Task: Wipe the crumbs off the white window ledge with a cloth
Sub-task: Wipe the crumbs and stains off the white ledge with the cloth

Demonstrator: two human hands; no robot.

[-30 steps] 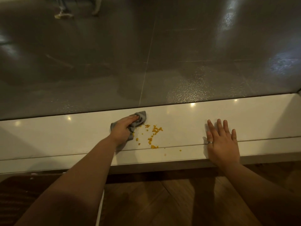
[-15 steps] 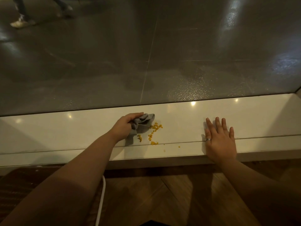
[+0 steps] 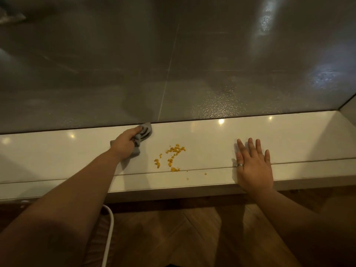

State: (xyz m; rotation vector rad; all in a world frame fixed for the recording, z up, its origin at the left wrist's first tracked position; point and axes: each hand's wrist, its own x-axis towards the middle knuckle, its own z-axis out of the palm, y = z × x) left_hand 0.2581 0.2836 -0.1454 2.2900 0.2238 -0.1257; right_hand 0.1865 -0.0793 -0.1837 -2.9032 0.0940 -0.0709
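A white window ledge (image 3: 202, 135) runs across the head view under a large glass pane. Yellow crumbs (image 3: 173, 157) lie scattered near its middle, a few close to the front edge. My left hand (image 3: 125, 143) is shut on a crumpled grey cloth (image 3: 143, 133), which presses on the ledge against the bottom of the glass, left of the crumbs and apart from them. My right hand (image 3: 252, 164) rests flat on the ledge with fingers spread, right of the crumbs, a ring on one finger.
The glass pane (image 3: 173, 64) rises right behind the ledge. A side wall (image 3: 348, 105) closes the ledge at the far right. Below the ledge is wooden flooring (image 3: 192, 228), with a white cable (image 3: 108, 234) running down beside my left arm.
My left hand has pulled the cloth back from the crumbs, up and left to the glass edge. The crumbs lie more gathered than a second ago. My right hand has stayed flat.
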